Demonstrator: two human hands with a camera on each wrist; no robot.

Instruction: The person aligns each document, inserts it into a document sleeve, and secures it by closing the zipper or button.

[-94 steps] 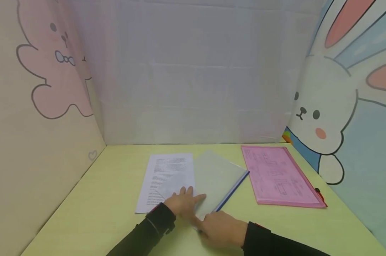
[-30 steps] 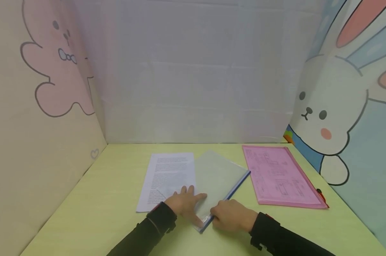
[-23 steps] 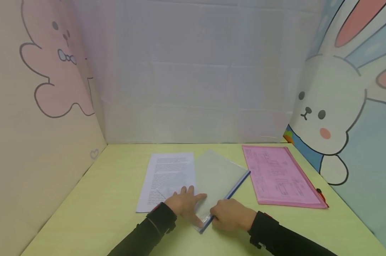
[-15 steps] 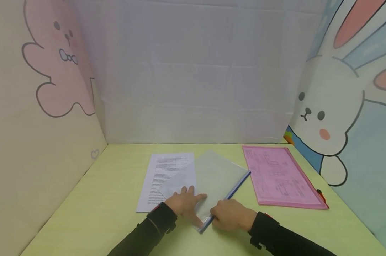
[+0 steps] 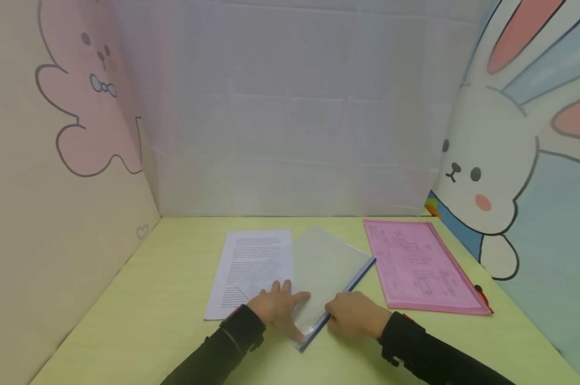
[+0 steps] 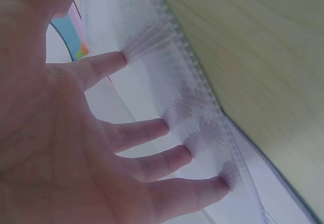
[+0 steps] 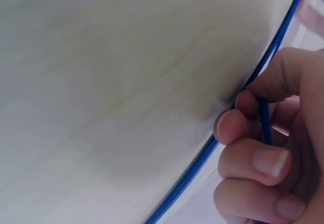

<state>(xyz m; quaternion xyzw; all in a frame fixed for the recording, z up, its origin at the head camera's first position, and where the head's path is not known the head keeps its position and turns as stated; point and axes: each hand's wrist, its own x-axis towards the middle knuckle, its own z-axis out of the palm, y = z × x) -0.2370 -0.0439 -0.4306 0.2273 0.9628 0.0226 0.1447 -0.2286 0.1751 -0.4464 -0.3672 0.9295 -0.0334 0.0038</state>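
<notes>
Right hand (image 5: 356, 315) has shifted slightly up the blue bar (image 5: 362, 275)

Left hand (image 5: 276, 311): fingers spread, tips on the clear folder (image 5: 335, 262). Right fingers curled, pinching the bar. I judge the step as working along that edge; next calls for a firm grip farther up. Clear folder lies on the table (image 5: 150, 321), long axis diagonal, near-left to far-right, left corner over the printed sheet (image 5: 256, 246).

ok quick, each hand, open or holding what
Left hand: open, spread on the clear document pouch.
Right hand: closed, pinching its blue edge.
</notes>
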